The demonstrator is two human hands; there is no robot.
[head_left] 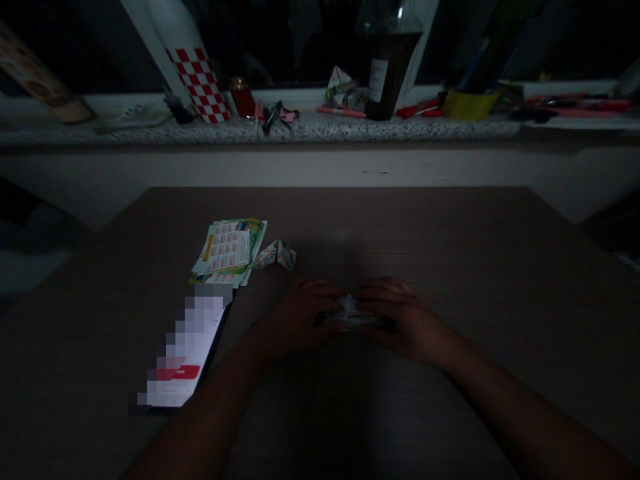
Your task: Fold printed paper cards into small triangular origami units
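Note:
On the dark brown table [450, 253], my left hand [295, 317] and my right hand [400, 317] meet over a small folded piece of printed paper [350, 310]. Both hands have their fingers curled and pressed on it, one at each end. The paper lies low on the tabletop and is mostly covered by my fingers. The scene is dim.
A stack of printed calendar leaflets [230, 250] lies left of my hands, with a small folded paper figure [277, 255] beside it. A long white leaflet [187, 353] lies at the front left. The window sill [320, 127] behind holds a dark bottle [387, 73], a checkered container [197, 77] and clutter.

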